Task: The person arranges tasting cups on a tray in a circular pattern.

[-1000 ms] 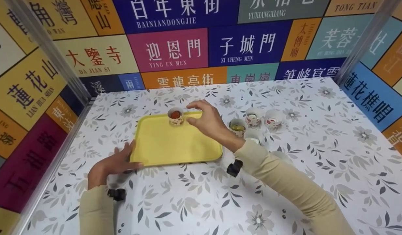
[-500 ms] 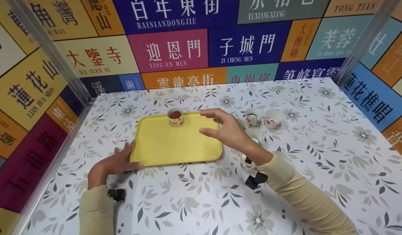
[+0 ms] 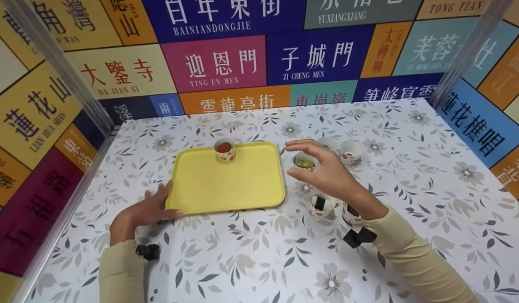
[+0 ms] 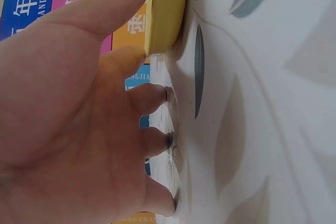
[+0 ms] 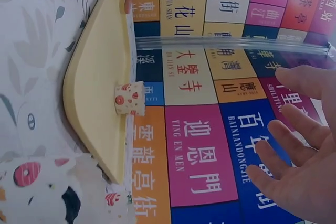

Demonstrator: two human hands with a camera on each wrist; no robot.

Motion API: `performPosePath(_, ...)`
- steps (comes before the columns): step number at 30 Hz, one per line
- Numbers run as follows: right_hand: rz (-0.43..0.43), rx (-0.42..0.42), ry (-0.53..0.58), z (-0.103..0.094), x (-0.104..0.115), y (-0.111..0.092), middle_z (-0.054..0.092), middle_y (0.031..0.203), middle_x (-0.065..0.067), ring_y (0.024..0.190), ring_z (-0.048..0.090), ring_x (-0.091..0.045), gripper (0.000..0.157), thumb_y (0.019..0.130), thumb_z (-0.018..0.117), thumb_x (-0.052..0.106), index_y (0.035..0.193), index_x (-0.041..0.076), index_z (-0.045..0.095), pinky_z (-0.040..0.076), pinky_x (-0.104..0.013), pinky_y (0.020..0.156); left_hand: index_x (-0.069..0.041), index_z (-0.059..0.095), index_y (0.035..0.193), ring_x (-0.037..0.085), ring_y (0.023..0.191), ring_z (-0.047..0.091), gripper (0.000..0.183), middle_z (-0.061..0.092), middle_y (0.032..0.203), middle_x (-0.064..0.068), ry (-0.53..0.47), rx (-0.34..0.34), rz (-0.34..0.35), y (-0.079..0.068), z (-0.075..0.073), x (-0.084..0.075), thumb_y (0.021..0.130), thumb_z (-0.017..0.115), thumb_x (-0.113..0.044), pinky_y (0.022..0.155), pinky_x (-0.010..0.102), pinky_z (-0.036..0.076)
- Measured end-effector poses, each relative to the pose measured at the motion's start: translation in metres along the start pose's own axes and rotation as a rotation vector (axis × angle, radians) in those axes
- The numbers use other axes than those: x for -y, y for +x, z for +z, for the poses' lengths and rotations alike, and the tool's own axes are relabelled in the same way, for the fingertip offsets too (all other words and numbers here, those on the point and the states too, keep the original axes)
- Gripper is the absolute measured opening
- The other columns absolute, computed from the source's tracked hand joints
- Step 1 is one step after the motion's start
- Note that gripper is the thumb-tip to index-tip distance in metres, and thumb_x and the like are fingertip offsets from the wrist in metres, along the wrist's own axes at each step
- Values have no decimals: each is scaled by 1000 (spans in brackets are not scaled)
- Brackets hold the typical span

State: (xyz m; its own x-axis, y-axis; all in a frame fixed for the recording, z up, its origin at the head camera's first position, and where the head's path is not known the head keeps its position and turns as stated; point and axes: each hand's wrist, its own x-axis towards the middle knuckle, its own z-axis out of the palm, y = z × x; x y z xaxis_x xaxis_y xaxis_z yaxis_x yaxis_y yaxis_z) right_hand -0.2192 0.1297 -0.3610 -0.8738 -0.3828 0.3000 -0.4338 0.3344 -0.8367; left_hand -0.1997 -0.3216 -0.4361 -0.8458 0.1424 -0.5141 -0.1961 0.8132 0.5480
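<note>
- My right hand (image 3: 322, 168) hides part of the cups (image 3: 351, 152) right of centre in the head view; the one behind my fingers is only a sliver, and what fills the green cup (image 3: 304, 161) is hard to make out.
- My right hand hovers spread over that green cup, thumb and forefinger apart, holding nothing.
- Two more cups (image 3: 321, 205) stand just below my wrist, one half covered by it.
- My left hand (image 3: 137, 212) grips the tray (image 3: 242, 185) at its lower-left corner, thumb on the rim, fingers on the table.
- The tray lies flat at centre frame, roughly square, its sides square to the table's edges; one cup (image 3: 224, 150) stands upright at its far rim.
- The table (image 3: 411, 202) wears a grey floral cover; bright sign panels (image 3: 221, 63) wall it on three sides.
</note>
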Motion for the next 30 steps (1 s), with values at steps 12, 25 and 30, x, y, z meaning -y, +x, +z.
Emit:
performPosePath(12, -112, 151, 8, -45, -29, -15, 68, 129, -7, 122, 61, -12, 49, 85, 78, 5, 131, 13, 65, 48, -29, 107, -24, -11, 161, 50, 147, -29, 113, -21, 166, 17, 5, -3, 55, -1, -2, 1, 87, 68, -59, 111, 77, -15)
performPosePath(25, -121, 284, 35, -81, -88, -42, 63, 135, -9, 122, 60, -6, 51, 81, 77, -4, 130, -2, 62, 49, -22, 102, -24, -12, 160, 50, 147, -29, 113, -22, 166, 17, 9, 6, 44, -2, -2, -2, 87, 67, -59, 112, 76, -15)
performPosePath(30, -78, 298, -41, -93, -96, -49, 61, 138, -5, 123, 57, -3, 52, 83, 77, 2, 132, 7, 64, 47, -20, 102, -22, -12, 160, 51, 146, -28, 113, -21, 166, 19, 16, 2, 50, -2, 0, -1, 88, 67, -58, 112, 76, -15)
